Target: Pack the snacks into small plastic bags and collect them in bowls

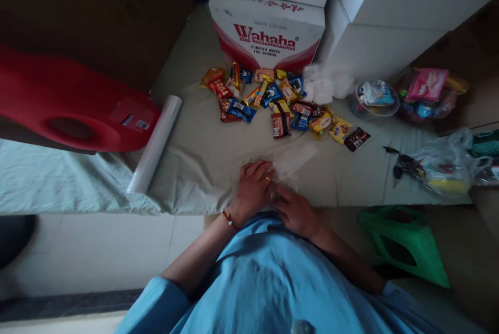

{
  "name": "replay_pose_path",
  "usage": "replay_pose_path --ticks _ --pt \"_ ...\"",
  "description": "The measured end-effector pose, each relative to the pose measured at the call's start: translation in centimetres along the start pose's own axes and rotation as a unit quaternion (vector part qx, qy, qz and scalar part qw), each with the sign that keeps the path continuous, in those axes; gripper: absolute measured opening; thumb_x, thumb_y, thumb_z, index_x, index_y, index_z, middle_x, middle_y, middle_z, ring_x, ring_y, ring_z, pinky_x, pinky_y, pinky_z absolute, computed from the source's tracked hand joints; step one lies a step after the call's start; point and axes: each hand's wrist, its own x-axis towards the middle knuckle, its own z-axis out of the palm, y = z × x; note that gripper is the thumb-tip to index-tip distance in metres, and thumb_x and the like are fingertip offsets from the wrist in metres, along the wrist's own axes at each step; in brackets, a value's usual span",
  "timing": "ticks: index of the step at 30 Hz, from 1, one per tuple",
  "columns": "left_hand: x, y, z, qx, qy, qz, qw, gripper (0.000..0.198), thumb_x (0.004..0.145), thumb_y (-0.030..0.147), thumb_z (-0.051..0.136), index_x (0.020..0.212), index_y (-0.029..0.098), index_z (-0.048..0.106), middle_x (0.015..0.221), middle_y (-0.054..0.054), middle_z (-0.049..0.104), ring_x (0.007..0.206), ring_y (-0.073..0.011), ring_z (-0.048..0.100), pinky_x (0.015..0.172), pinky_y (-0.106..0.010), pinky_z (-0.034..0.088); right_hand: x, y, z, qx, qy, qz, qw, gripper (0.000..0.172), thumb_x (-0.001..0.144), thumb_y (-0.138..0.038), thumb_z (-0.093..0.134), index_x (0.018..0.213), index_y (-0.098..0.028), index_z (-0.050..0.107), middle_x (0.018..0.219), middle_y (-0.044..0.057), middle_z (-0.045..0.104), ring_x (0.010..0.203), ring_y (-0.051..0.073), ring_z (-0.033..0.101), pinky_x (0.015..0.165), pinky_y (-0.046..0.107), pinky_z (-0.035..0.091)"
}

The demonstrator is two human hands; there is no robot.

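Observation:
At the near edge of the cloth-covered surface, my left hand (254, 188) has its fingers bent together over the near end of a thin clear plastic bag (298, 161). A ring and a beaded bracelet are on that hand and wrist. Close beside it, my right hand (297, 213) is closed at the same end of the bag, its fingertips partly hidden. The bag lies flat and see-through, pointing away to the right. Beyond it are several small wrapped snacks (273, 96) in red, blue, yellow and brown, spread in a loose pile.
A Wahaha carton (268, 32) stands behind the snacks, beside crumpled white plastic (325, 84). On the left are a plastic roll (155, 144) and a red plastic object (78, 100). Rightward sit a filled clear tub (374, 108), sunglasses (409, 165) and, lower down, a green stool (409, 245).

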Motion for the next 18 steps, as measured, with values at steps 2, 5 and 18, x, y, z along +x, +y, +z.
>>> replay_pose_path --ticks 2,5,18 --pt "-0.1 0.8 0.3 -0.038 0.026 -0.013 0.999 0.031 0.096 0.028 0.056 0.122 0.021 0.071 0.132 -0.014 0.069 0.129 -0.0326 0.057 0.108 -0.053 0.042 0.1 -0.2 -0.1 0.019 -0.002 0.029 0.999 0.042 0.092 -0.016 0.062 0.133 -0.024 0.069 0.159 0.014 0.048 0.118 0.03 0.067 0.096 0.043 0.057" --pt "0.5 2.2 1.1 -0.098 0.006 -0.043 0.994 0.049 0.09 0.037 0.066 0.136 0.021 0.061 0.137 -0.015 0.063 0.129 -0.0329 0.057 0.107 -0.05 0.044 0.9 -1.1 -0.4 0.038 -0.011 0.069 0.997 0.048 0.096 -0.021 0.059 0.144 -0.022 0.062 0.15 0.015 0.058 0.111 0.03 0.07 0.092 0.041 0.058" --pt "3.4 -2.1 2.9 -0.395 0.184 -0.368 0.822 0.008 0.093 0.029 0.055 0.092 0.022 0.052 0.079 -0.001 0.064 0.071 -0.0169 0.062 0.071 -0.032 0.05 -0.9 -0.9 -1.1 0.162 0.08 0.011 0.984 0.036 0.102 -0.033 0.056 0.135 -0.02 0.063 0.164 0.017 0.041 0.137 0.029 0.056 0.109 0.045 0.051"
